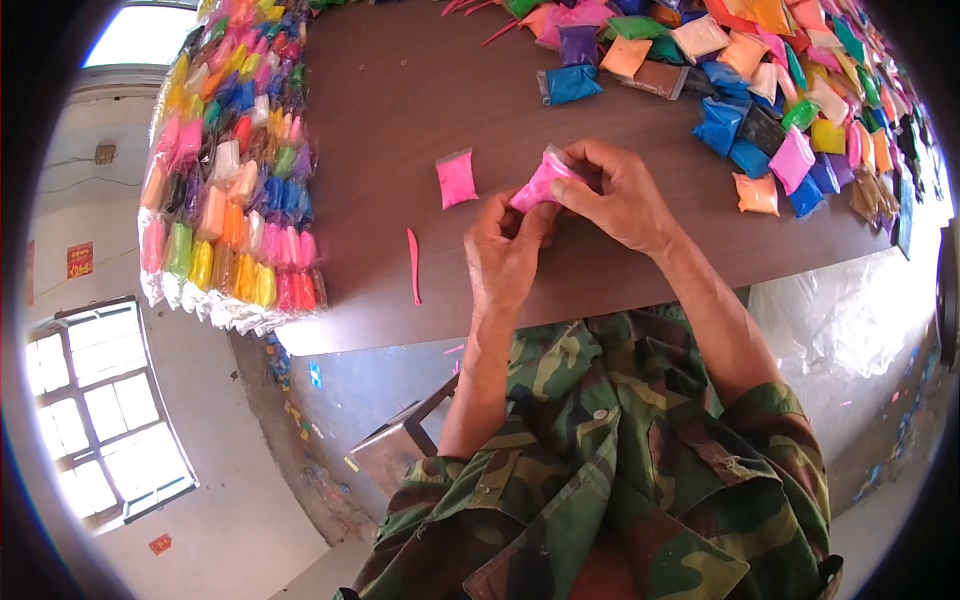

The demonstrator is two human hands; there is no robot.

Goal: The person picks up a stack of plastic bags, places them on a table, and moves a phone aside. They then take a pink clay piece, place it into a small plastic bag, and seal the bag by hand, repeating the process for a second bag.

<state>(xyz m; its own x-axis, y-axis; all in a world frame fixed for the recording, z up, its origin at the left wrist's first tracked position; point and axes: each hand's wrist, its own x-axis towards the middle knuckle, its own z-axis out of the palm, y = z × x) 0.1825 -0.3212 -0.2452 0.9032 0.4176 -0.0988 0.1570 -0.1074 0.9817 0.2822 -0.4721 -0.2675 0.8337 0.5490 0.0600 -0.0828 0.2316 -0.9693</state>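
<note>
Between my two hands is a small clear packet of pink clay (545, 182), held above the brown table. My left hand (503, 245) pinches its lower left end between thumb and fingers. The thumb and fingers of my right hand (622, 200) are closed on its upper right side. A second pink packet (457, 179) lies flat on the table, just left of the held one and apart from my hands. Further left and nearer the table's front edge lies a thin pink plastic modelling tool (414, 266).
Stacked bundles of wrapped, many-coloured clay packets (225, 215) line the left side of the table (380, 110). A loose heap of coloured packets (745, 130) covers the back right. More pink tools lie at the back edge. A stool (400, 445) stands below, beside my left arm.
</note>
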